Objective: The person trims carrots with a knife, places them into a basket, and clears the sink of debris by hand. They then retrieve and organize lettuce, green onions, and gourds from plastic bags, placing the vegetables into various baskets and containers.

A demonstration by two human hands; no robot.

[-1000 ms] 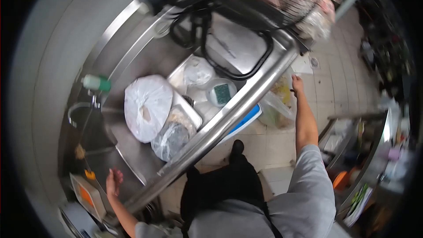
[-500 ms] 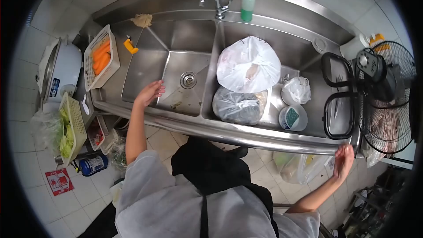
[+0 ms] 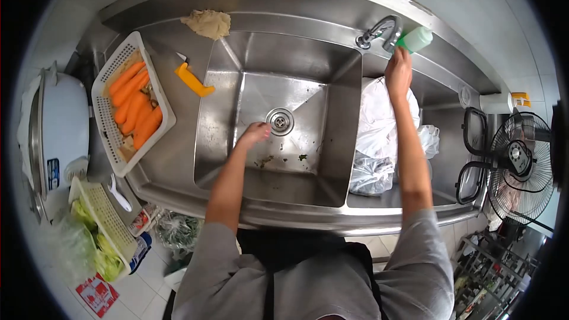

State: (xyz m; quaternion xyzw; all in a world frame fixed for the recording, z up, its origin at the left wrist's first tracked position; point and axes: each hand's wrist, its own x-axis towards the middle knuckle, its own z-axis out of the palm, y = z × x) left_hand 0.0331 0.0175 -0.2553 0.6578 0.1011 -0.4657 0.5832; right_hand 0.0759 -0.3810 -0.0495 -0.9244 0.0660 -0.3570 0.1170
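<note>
Sink [image 3: 299, 95]: from far off I see this big metal sink under my fingers, one tub below my left hand [image 3: 255, 135] and the back of the other near my right hand [image 3: 399, 73].
Fan [image 3: 517, 157]: it stands well to the right of my right fingers.
Carrot basket [image 3: 161, 98]: it is well to the left of my left fingers, with orange carrots [image 3: 135, 104] in it.
White bag [image 3: 376, 112]: it sits in the right tub, closer to me than my right fingers and partly behind my arm.
Tap [image 3: 393, 21]: its bent spout ends right by my right fingertips. I can't tell if they touch.
Right fingers: I can't tell if they are spread, pressed together or pinching the tap.
Left fingers: they look a bit bent. I can't tell if they press together.
Cloth [image 3: 207, 24]: it lies in a lump, up and left of my left fingers.
Green bottle [image 3: 416, 39]: it is just right of my right fingers.
Yellow handle [image 3: 192, 80]: it lies between my left fingers and the carrots.
Drain [image 3: 280, 121]: it is just beside my left fingertips, on their right.
</note>
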